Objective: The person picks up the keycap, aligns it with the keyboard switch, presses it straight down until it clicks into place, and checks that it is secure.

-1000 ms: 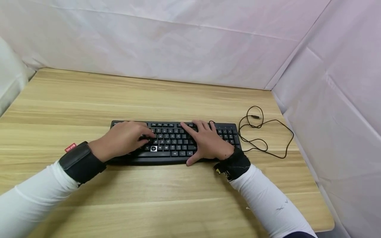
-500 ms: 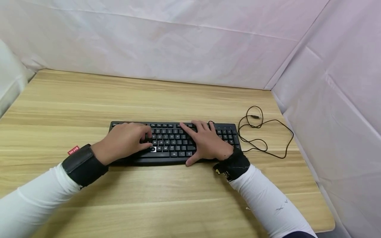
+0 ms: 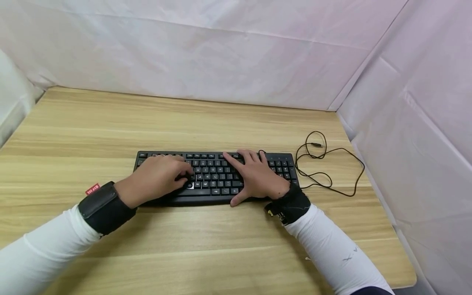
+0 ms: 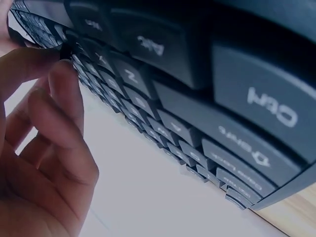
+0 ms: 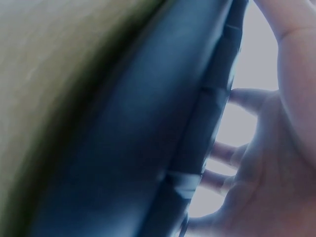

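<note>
A black keyboard (image 3: 206,199) lies on the wooden table. My left hand (image 3: 158,174) is over its left half, thumb and index finger bent together near the middle letter keys. In the left wrist view those fingers pinch a small black keycap (image 4: 65,51), mostly hidden by the fingertips. Just beside the thumb, a white key socket (image 3: 190,186) with a dark ring shows among the keys, partly covered. My right hand (image 3: 256,176) rests spread across the keyboard's right part, thumb at the front edge and fingers reaching toward the back edge.
A thin black cable (image 3: 344,191) runs from the keyboard and lies in loose loops on the right of the table (image 3: 221,246). Pale cloth walls (image 3: 206,57) stand behind the table and along its right side.
My left hand has shifted slightly right and nearer, and its thumb now covers part of the white socket. The right hand and the keyboard have stayed in place.
</note>
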`<action>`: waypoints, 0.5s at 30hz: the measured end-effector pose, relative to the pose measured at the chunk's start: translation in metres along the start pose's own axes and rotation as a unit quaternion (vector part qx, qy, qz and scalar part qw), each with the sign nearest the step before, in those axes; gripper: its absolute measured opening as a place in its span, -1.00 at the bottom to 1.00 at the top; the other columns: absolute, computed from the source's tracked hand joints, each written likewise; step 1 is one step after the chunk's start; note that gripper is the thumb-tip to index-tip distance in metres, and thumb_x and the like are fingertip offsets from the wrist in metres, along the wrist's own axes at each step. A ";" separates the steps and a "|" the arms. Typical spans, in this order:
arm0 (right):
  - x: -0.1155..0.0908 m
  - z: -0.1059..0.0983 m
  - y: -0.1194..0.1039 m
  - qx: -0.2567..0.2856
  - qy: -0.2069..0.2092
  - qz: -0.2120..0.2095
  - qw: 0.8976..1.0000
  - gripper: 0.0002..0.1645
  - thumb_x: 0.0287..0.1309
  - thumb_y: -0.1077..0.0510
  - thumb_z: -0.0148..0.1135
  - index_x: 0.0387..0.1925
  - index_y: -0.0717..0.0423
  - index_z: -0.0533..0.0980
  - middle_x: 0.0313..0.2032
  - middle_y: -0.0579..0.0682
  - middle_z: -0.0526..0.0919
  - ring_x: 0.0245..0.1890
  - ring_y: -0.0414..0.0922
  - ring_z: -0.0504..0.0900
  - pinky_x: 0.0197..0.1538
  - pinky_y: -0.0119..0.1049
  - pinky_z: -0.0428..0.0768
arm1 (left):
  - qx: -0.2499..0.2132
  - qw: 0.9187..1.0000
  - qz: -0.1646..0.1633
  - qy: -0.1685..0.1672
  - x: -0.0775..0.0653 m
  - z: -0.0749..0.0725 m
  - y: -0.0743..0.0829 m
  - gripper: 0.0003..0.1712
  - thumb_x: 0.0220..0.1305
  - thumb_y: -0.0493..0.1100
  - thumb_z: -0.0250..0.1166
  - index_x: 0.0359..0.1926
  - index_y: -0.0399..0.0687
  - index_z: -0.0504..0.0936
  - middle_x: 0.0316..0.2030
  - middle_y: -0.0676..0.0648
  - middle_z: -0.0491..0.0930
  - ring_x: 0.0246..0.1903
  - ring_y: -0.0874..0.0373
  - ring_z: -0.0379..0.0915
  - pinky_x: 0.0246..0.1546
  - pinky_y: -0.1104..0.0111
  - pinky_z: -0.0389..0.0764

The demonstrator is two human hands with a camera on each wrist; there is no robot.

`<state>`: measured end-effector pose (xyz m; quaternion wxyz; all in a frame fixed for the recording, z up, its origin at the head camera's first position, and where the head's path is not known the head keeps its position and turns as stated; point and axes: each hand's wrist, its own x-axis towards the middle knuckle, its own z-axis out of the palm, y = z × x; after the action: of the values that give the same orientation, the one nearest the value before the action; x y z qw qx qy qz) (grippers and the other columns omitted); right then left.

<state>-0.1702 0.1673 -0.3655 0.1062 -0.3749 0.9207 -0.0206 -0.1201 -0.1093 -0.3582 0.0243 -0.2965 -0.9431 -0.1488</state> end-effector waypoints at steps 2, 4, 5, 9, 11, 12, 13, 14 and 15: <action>0.000 0.000 0.000 -0.002 0.001 -0.002 1.000 0.60 -0.58 -0.61 0.33 0.49 -0.17 -0.20 0.37 0.25 0.01 0.31 0.18 -0.06 0.25 0.37 -0.04 | -0.003 1.000 -0.005 0.003 0.000 0.001 0.001 -0.80 0.02 -0.20 0.40 -0.25 0.01 0.71 -0.37 0.02 0.66 -0.47 0.23 0.48 -0.50 0.21 0.61; 0.000 0.001 0.000 -0.004 0.003 -0.003 1.000 0.60 -0.59 -0.61 0.32 0.49 -0.17 -0.19 0.37 0.25 0.02 0.31 0.18 -0.05 0.25 0.37 -0.03 | -0.005 1.000 -0.006 0.008 0.000 0.001 0.001 -0.82 0.01 -0.20 0.41 -0.29 0.01 0.69 -0.41 0.03 0.67 -0.47 0.24 0.49 -0.50 0.22 0.62; 0.000 0.001 0.000 -0.004 0.004 -0.003 1.000 0.60 -0.59 -0.61 0.33 0.49 -0.17 -0.19 0.37 0.25 0.02 0.31 0.18 -0.05 0.25 0.37 -0.03 | -0.006 1.000 -0.006 0.011 0.001 0.001 0.001 -0.83 0.01 -0.20 0.42 -0.30 0.01 0.69 -0.42 0.04 0.67 -0.47 0.25 0.50 -0.50 0.22 0.62; -0.001 0.001 0.000 -0.003 0.003 0.002 1.000 0.61 -0.60 -0.61 0.33 0.49 -0.17 -0.20 0.37 0.24 0.01 0.31 0.17 -0.05 0.26 0.37 -0.04 | -0.005 1.000 0.003 0.022 0.000 0.001 0.001 -0.85 0.02 -0.20 0.42 -0.32 0.01 0.70 -0.38 0.03 0.69 -0.42 0.23 0.55 -0.47 0.21 0.64; -0.001 0.001 0.000 -0.001 0.003 0.004 1.000 0.61 -0.60 -0.61 0.33 0.49 -0.18 -0.20 0.37 0.24 0.01 0.31 0.17 -0.06 0.26 0.37 -0.05 | -0.004 1.000 0.007 0.023 -0.001 0.000 0.002 -0.84 0.02 -0.19 0.42 -0.29 0.01 0.71 -0.35 0.02 0.70 -0.41 0.21 0.55 -0.46 0.21 0.64; -0.001 0.001 0.000 -0.001 0.003 0.003 1.000 0.60 -0.59 -0.61 0.33 0.49 -0.18 -0.20 0.37 0.24 0.01 0.31 0.17 -0.06 0.26 0.37 -0.05 | -0.003 1.000 0.010 0.023 -0.002 0.000 0.002 -0.83 0.02 -0.19 0.42 -0.28 0.01 0.72 -0.34 0.01 0.69 -0.41 0.20 0.55 -0.47 0.21 0.64; -0.001 0.002 0.001 0.000 0.003 0.002 1.000 0.60 -0.59 -0.61 0.33 0.49 -0.18 -0.20 0.37 0.24 0.01 0.31 0.17 -0.06 0.26 0.37 -0.05 | -0.002 1.000 0.010 0.023 -0.002 0.000 0.002 -0.82 0.02 -0.18 0.42 -0.28 0.01 0.72 -0.34 0.00 0.69 -0.42 0.20 0.55 -0.48 0.21 0.64; -0.001 0.002 0.001 0.001 0.004 0.002 1.000 0.60 -0.59 -0.61 0.33 0.49 -0.18 -0.20 0.37 0.24 0.01 0.32 0.17 -0.06 0.26 0.37 -0.05 | -0.002 1.000 0.011 0.022 -0.002 -0.001 0.002 -0.81 0.01 -0.17 0.42 -0.27 0.01 0.72 -0.33 0.00 0.69 -0.42 0.19 0.55 -0.48 0.21 0.64; -0.001 0.002 0.001 0.000 0.004 0.002 1.000 0.60 -0.59 -0.61 0.32 0.49 -0.18 -0.20 0.37 0.24 0.01 0.32 0.17 -0.06 0.26 0.37 -0.05 | -0.001 1.000 0.013 0.021 -0.003 -0.001 0.002 -0.80 0.01 -0.16 0.43 -0.26 0.01 0.73 -0.33 -0.01 0.68 -0.42 0.19 0.55 -0.49 0.21 0.63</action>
<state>-0.1700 0.1683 -0.3670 0.1021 -0.3733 0.9218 -0.0216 -0.1167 -0.1095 -0.3571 0.0456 -0.3055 -0.9383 -0.1555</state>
